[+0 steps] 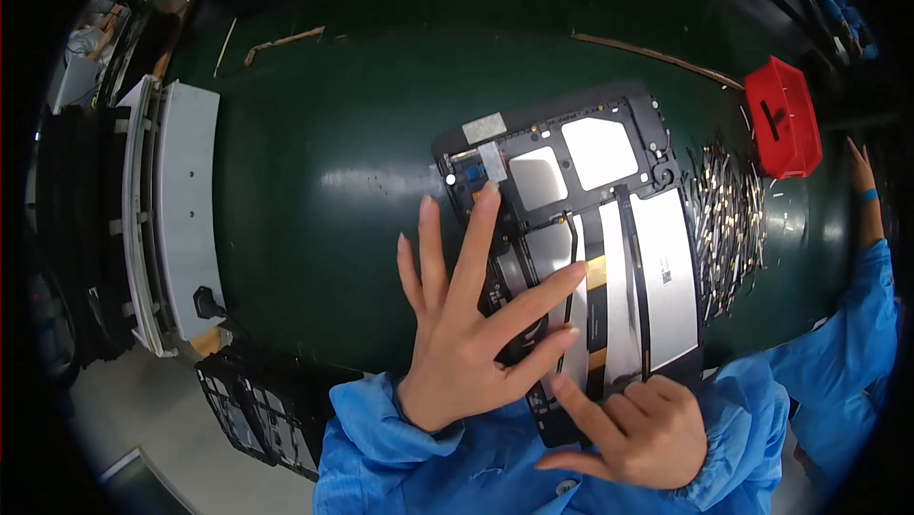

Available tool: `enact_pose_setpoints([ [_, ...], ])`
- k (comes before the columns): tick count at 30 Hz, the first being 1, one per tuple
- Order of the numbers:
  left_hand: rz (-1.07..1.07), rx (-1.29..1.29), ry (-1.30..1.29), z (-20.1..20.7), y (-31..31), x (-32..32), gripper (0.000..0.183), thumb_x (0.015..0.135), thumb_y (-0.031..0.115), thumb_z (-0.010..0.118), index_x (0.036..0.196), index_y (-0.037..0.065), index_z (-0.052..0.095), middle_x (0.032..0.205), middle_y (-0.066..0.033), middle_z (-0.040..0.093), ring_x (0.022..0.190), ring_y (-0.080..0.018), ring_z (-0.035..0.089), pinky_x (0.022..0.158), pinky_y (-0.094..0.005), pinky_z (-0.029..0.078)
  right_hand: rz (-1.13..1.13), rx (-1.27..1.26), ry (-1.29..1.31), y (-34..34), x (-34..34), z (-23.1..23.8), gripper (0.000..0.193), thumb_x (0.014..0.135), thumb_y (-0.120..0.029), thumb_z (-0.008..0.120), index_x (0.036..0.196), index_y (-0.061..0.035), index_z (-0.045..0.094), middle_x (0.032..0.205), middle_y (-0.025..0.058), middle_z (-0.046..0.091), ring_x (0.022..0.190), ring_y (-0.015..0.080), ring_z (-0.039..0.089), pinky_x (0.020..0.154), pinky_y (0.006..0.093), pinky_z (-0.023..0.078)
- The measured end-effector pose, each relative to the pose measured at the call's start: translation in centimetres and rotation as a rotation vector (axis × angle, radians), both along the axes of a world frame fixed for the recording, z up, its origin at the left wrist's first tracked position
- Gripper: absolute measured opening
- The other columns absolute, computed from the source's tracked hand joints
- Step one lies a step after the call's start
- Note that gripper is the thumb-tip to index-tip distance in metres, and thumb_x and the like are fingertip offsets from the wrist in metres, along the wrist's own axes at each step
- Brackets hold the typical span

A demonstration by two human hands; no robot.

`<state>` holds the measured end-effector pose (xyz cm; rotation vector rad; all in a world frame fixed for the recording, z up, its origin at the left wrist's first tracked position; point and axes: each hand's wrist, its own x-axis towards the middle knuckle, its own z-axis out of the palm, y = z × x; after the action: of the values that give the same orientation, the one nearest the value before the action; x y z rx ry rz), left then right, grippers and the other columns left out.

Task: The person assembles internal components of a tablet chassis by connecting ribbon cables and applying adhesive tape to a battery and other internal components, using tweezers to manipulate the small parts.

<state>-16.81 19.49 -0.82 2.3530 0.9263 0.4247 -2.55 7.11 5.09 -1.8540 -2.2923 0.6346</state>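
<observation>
An opened tablet-like device (671,277) lies tilted on the green table in front of me. Its black frame holds silver panels, thin black cables and gold tape patches. My left hand (452,344) rests over its left side with the fingers spread; one fingertip touches near a small pale sticker (492,162) by the upper left corner. At the near edge, my right hand (647,429) has its index finger stretched onto the device and its thumb apart, the other fingers curled. Neither hand appears to grip anything.
Right of the device lies a pile of thin black cable pieces (728,229), with a red bin (783,120) beyond. A white panel (186,201) stands at left, above black device frames (257,410). Another person's hand (862,172) and blue sleeve are at far right.
</observation>
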Motion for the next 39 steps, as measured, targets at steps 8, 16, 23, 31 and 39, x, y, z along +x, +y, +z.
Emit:
enact_pose_setpoints([
  [8, 0.065, -0.162, -0.167, -0.3, -1.1, 1.1, 0.061, 0.072, 0.021, 0.076, 0.127, 0.012, 0.050, 0.151, -0.0225, 0.003, 0.138, -0.0450, -0.003, 0.110, -0.0517, 0.008, -0.034, 0.023, 0.009, -2.2, -0.1, -0.1, 0.068, 0.070, -0.057, 0.068, 0.113, -0.0042, 0.063, 0.053, -0.0014, 0.043, 0.045, 0.0116, 0.042, 0.044, 0.0243, 0.031],
  [16, 0.336, -0.243, -0.483, -3.8, -8.3, -0.7, 0.078, 0.090, 0.054, 0.039, 0.141, -0.003, 0.024, 0.148, -0.0222, 0.016, 0.138, -0.0363, 0.013, 0.111, -0.0439, 0.012, -0.728, 0.271, 0.225, -3.4, 6.9, -3.0, 0.050, 0.073, -0.029, 0.076, 0.111, -0.0013, 0.061, 0.109, 0.0138, 0.056, 0.073, 0.0275, 0.064, 0.064, 0.0332, 0.052],
  [23, 0.416, -0.091, -0.427, -3.8, -9.1, -0.5, 0.082, 0.091, 0.063, 0.020, 0.142, -0.001, 0.024, 0.150, -0.0215, 0.012, 0.139, -0.0360, 0.010, 0.111, -0.0458, 0.011, -0.761, 0.071, 0.788, -4.1, 7.1, -3.1, 0.046, 0.078, -0.015, 0.072, 0.118, 0.0022, 0.058, 0.118, 0.0119, 0.057, 0.092, 0.0118, 0.061, 0.070, 0.0227, 0.047],
  [31, 0.278, 0.025, -0.701, -3.4, -5.5, 0.9, 0.076, 0.095, 0.053, 0.014, 0.139, -0.008, 0.026, 0.148, -0.0262, 0.011, 0.139, -0.0335, 0.014, 0.112, -0.0391, 0.010, -1.109, 0.377, 1.121, 1.9, 13.3, -0.2, 0.058, 0.072, -0.022, 0.071, 0.121, 0.0044, 0.054, 0.106, 0.0106, 0.062, 0.093, 0.0176, 0.059, 0.085, 0.0300, 0.045],
  [39, 0.690, -0.381, -0.882, -6.1, -5.6, -0.8, 0.039, 0.095, 0.022, 0.041, 0.127, 0.001, 0.042, 0.138, -0.0157, 0.033, 0.130, -0.0253, 0.034, 0.104, -0.0384, 0.032, -1.026, 0.417, 1.237, 20.7, 29.1, -1.6, 0.037, 0.080, -0.032, 0.068, 0.105, -0.0048, 0.061, 0.089, 0.0011, 0.062, 0.077, 0.0106, 0.058, 0.066, 0.0256, 0.046],
])
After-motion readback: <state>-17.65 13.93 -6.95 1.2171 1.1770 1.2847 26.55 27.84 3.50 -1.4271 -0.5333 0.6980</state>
